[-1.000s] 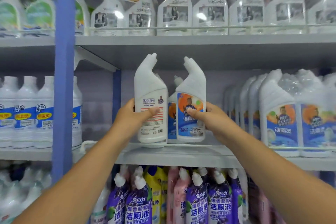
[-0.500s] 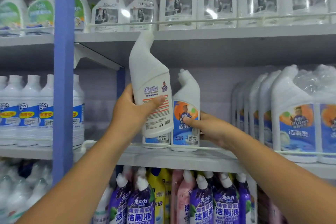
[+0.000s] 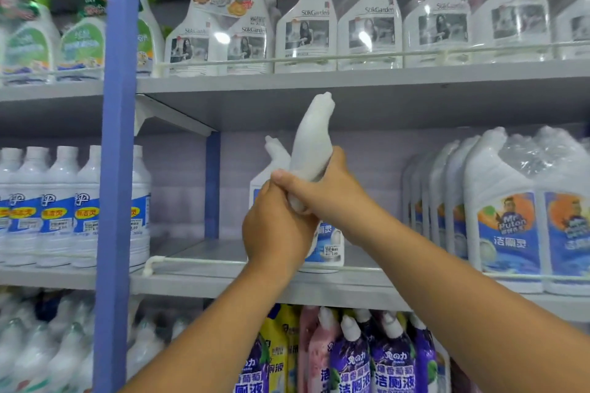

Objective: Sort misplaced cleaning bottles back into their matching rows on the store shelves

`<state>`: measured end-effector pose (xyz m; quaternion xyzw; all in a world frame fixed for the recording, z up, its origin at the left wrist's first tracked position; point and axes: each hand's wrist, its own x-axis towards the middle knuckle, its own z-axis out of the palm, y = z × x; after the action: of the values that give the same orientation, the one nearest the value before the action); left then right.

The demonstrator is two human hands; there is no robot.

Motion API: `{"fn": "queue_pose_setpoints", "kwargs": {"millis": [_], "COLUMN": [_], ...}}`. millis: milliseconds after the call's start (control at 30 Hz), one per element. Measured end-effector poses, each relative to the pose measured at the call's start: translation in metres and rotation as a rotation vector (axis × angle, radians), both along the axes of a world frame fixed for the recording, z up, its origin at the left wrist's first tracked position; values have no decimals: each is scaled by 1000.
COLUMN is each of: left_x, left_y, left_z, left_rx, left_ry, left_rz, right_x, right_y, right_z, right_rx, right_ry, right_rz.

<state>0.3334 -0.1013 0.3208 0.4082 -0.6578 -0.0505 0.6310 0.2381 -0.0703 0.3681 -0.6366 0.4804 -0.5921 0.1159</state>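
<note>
**Both Hands on One White Bottle, Mid-Shelf**

Nearest, two bare forearms reaching up and crossing at the wrists. Left hand (image 3: 274,226) low in front, fingers curled, grip wrapped round the base of a white angled-neck bottle (image 3: 311,143). Right hand (image 3: 322,195) just behind and above, grip closed round the same bottle's body, thumb over the left hand's knuckles. Bottle raised clear of the middle shelf (image 3: 223,281), tilted, spout pointing up and to the right, just under the upper shelf's edge.

Directly behind the hands, standing upright on the middle shelf behind the white wire rail: a second angled-neck bottle (image 3: 329,242) with a blue label, mostly hidden, spout showing to the left of the held one.

Further right on the same shelf, a row of large white jugs (image 3: 504,217) with blue-and-orange labels. Left, past the blue upright post (image 3: 118,169), a row of round-shouldered white bottles (image 3: 57,201) with blue bands.

Below, purple, pink and yellow bottles (image 3: 392,357) with white caps.

Above, clear spray bottles (image 3: 306,29) in taped pairs, and green-topped sprayers (image 3: 28,35) at far left.
</note>
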Motion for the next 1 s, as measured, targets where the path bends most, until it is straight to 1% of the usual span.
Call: {"fn": "queue_pose_setpoints", "kwargs": {"millis": [33,100,133,200,267,300,367,500,567,600,700,767,800,900,1000], "left_x": [-6,-10,-9,-4,2,5,12,19,24,29,46,57,62,71,75], "left_y": [2,3,2,-1,-5,-10,-19,-27,-31,-33,-40,-47,-49,-58,-64], "left_z": [2,5,6,6,8,9,15,20,19,19,20,21,21,19,15], "left_rx": [-12,-38,-43,-5,60,77,124,303,287,259,218,229,241,275,276], "left_ry": [3,-74,-132,-193,-154,-108,-16,51,111,121,75,89,99,69,29], "left_rz": [-2,-44,-101,-322,-543,-598,-637,-777,-764,-733,-636,-606,-599,-548,-496], "right_x": [-1,-10,-16,-29,-40,-45,-53,-49,-47,-48,-59,-63,-63,-64,-65], "right_y": [-1,-2,-4,-8,-9,-8,-10,-13,-14,-16,-25,-33,-37,-46,-52], "right_z": [1,3,3,3,3,3,3,3,2,2,-2,-8,-12,-24,-31], "right_rx": [-31,-48,-46,-58,-86,-100,-112,-127,-104,-102,-126,-76,-30,59,108], "right_ry": [-33,-62,-65,-83,-92,-89,-97,-171,-177,-169,-159,-155,-157,-187,-143], "right_rz": [9,36,32,1,20,48,95,277,306,268,-13,-143,-168,-141,-119]}}
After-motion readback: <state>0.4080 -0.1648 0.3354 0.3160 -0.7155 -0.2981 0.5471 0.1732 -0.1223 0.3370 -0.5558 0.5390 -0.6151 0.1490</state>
